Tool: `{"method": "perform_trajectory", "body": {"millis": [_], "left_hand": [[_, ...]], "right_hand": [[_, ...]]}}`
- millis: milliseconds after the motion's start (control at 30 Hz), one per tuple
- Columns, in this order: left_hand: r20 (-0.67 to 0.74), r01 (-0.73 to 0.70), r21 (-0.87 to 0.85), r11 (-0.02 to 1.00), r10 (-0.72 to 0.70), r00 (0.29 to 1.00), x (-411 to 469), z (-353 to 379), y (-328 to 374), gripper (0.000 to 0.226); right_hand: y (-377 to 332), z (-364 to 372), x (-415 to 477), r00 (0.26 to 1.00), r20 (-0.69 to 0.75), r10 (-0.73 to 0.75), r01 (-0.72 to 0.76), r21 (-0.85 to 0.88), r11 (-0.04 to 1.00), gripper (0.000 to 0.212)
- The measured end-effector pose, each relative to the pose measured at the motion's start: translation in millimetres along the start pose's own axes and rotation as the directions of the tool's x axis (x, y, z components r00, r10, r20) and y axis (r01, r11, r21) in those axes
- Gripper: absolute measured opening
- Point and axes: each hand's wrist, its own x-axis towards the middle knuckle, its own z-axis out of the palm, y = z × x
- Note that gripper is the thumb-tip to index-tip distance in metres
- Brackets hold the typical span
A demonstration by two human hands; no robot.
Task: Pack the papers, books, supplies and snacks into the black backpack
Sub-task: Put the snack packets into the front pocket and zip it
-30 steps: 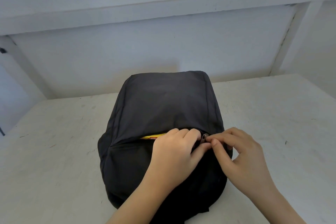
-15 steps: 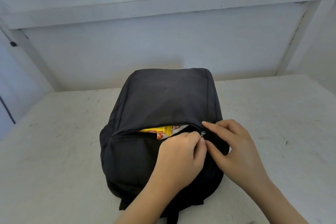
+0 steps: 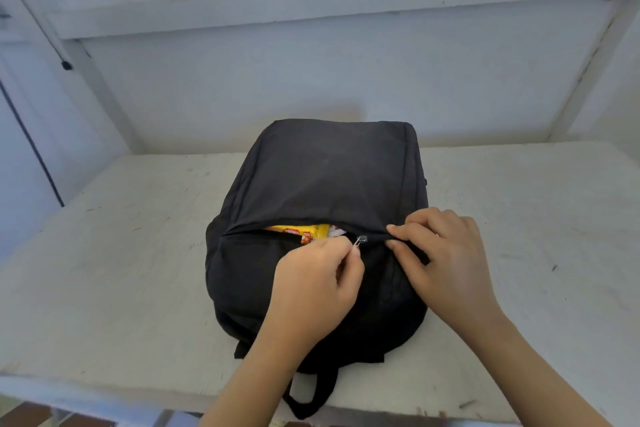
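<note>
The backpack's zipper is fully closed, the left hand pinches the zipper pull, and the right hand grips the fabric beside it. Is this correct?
Not fully closed. The head view shows the backpack open to the left of the zipper pull, with a yellow snack packet in the gap. The left hand does pinch the pull; the right hand grips the fabric beside it.

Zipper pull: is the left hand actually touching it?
Touching. The head view shows the left hand pinching the zipper pull of the black backpack, no gap visible.
</note>
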Motion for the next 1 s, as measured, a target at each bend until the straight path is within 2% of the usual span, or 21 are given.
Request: {"method": "perform_trajectory", "body": {"millis": [400, 500, 567, 733, 833, 1000], "left_hand": [[-0.077, 0.073, 0.090, 0.993, -0.066, 0.995, -19.9, -15.9, -19.8, 0.029], [-0.084, 0.075, 0.116, 0.990, -0.065, 0.994, -23.6, -14.7, -19.1, 0.032], [-0.093, 0.066, 0.114, 0.991, -0.055, 0.994, -24.4, -13.9, -17.5, 0.032], [-0.059, 0.040, 0.071, 0.997, -0.036, 0.998, -25.6, -13.6, -16.3, 0.032], [-0.073, 0.015, 0.035, 0.999, -0.012, 0.997, -24.6, -15.0, -14.7, 0.030], [-0.065, 0.005, 0.030, 1.000, -0.003, 0.998, -25.3, -21.2, -20.6, 0.030]], "right_hand": [[-2.1, 0.5, -2.8, 0.999, 0.013, 0.042, -0.042, 0.002, 0.999, 0.020], [-5.6, -2.6, -0.9, 0.995, 0.062, 0.075, -0.074, -0.024, 0.997, 0.015], [-8.3, -5.3, 1.3, 0.990, 0.115, 0.085, -0.082, -0.036, 0.996, 0.023], [-29.2, -3.1, 11.6, 0.972, 0.207, -0.107, 0.115, -0.026, 0.993, 0.046], [-40.5, 11.2, 20.7, 0.954, 0.215, -0.211, 0.219, -0.015, 0.976, 0.040], [-44.7, 23.6, 23.9, 0.967, 0.161, -0.199, 0.205, -0.027, 0.978, 0.033]]}}
